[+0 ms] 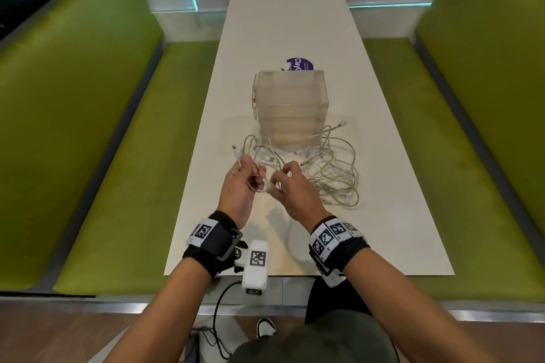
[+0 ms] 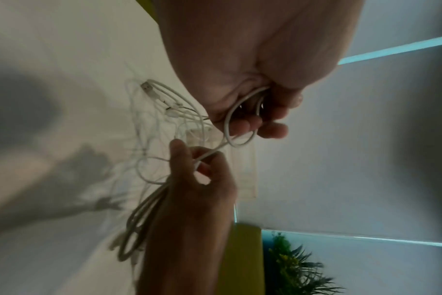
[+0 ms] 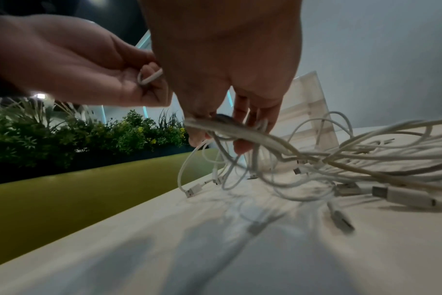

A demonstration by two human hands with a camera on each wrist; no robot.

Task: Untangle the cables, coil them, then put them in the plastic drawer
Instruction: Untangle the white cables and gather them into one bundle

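Just in front of the plastic drawer (image 1: 290, 106) on the worktop (image 1: 383, 186), left hand (image 1: 239, 188) pinches a small coil while right hand (image 1: 290, 188) grips cables (image 1: 333, 177); I'd feed slack gently, keeping loops even.

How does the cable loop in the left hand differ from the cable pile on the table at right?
The cable loop is one small coil, held off the table in the grip of the left hand; the cable pile is many strands in a loose tangle.
The loop is lifted; the pile lies on the table, partly gathered by the right hand.
Both are white, and a strand still links them.
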